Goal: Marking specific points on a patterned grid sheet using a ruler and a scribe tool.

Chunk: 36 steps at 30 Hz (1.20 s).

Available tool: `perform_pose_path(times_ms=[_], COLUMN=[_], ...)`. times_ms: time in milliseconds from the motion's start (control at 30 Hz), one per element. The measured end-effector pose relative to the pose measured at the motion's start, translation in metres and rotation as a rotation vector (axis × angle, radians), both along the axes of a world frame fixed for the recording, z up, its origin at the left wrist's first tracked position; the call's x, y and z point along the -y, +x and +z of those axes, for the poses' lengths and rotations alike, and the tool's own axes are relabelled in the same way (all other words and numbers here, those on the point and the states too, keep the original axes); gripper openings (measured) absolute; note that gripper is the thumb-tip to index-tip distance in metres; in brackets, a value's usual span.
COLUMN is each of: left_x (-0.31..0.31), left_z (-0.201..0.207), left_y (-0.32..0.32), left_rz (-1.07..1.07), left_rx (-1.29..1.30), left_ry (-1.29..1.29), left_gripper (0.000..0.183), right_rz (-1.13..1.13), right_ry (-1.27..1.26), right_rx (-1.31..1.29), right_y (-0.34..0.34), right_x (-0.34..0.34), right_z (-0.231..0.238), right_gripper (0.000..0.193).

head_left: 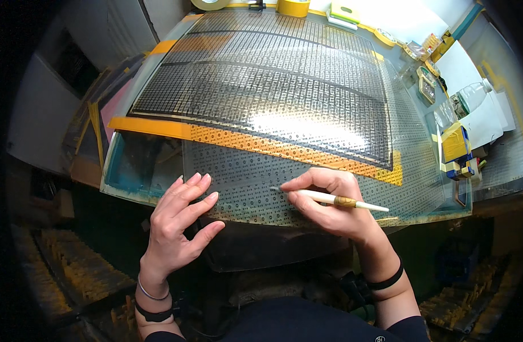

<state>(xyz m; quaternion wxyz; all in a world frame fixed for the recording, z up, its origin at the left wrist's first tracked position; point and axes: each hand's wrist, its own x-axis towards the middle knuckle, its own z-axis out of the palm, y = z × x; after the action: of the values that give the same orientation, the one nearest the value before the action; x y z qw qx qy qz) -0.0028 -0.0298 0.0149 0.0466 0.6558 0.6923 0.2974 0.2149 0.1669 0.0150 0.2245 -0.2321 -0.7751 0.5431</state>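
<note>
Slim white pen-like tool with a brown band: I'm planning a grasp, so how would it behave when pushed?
The slim white tool would probably roll, since it looks round and tapered. It seems stiff, showing no bend, and likely light, being thin and pinched in the bare right hand.

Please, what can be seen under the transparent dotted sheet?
Through the transparent sheet, an orange tape strip and a dark patterned film are visible. Part of the film is too bright to read. Whatever lies directly beneath the right hand is covered, so I cannot tell.
</note>
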Motion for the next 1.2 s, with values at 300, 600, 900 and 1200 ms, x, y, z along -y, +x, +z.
perform_pose_path(times_ms=[300,600,900,1200], left_x=[0.0,-0.014,-0.015,-0.002], left_z=[0.002,0.007,0.002,0.01], left_y=[0.001,-0.016,-0.026,-0.011], left_rz=[-0.005,-0.008,-0.013,-0.005], left_rx=[0.004,0.212,0.275,0.709], left_ry=[-0.008,-0.015,-0.119,0.145], left_gripper=[0.042,0.057,0.076,0.045], right_rz=[0.069,-0.434,0.165,0.738], right_ry=[-0.052,0.167,0.519,-0.178], right_rx=[0.027,-0.284,0.115,-0.219], right_y=[0.004,0.011,-0.021,0.032], right_x=[-0.003,-0.025,0.018,0.042], right_z=[0.008,0.011,0.003,0.032], right_gripper=[0.018,0.028,0.032,0.027])
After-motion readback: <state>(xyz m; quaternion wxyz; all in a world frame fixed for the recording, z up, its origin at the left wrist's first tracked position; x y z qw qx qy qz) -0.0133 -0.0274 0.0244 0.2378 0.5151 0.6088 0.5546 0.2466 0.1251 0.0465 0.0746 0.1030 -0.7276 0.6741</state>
